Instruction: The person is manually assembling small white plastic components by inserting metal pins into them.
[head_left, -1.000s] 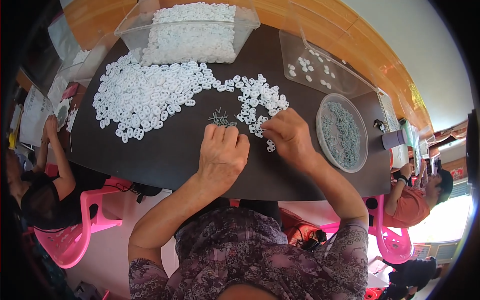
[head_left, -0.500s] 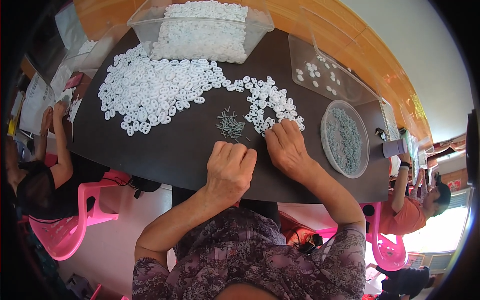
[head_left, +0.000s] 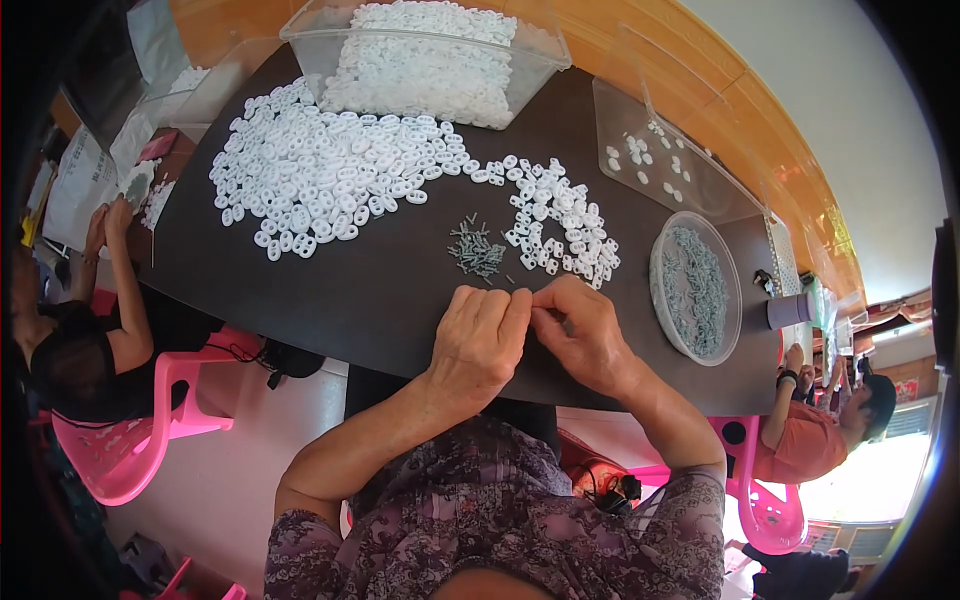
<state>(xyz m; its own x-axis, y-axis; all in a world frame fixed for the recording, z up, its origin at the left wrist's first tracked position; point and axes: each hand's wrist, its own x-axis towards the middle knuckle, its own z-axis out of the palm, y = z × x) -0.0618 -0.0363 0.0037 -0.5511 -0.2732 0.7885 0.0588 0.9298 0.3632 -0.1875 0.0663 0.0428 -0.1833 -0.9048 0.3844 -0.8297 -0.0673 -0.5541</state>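
My left hand (head_left: 478, 345) and my right hand (head_left: 585, 335) meet fingertip to fingertip over the near part of the dark table. Both are closed in a pinch, and whatever sits between the fingers is too small or hidden to make out. Just beyond them lies a little heap of grey-green pins (head_left: 478, 250). A cluster of small white oval plastic pieces with two holes (head_left: 565, 215) spreads behind my right hand. Farther left is a much bigger pile of the same white pieces (head_left: 320, 170).
A clear bin full of white pieces (head_left: 425, 65) stands at the back. To the right are a round tub of grey-green pins (head_left: 695, 290), a shallow clear tray (head_left: 690, 195) holding some white pieces, and a purple cup (head_left: 790, 310). Other people sit at left and right on pink chairs (head_left: 160, 430).
My right hand has drawn back from the white cluster toward my left hand, and their fingertips now meet. My left hand has shifted slightly right. The whole view has tilted a little.
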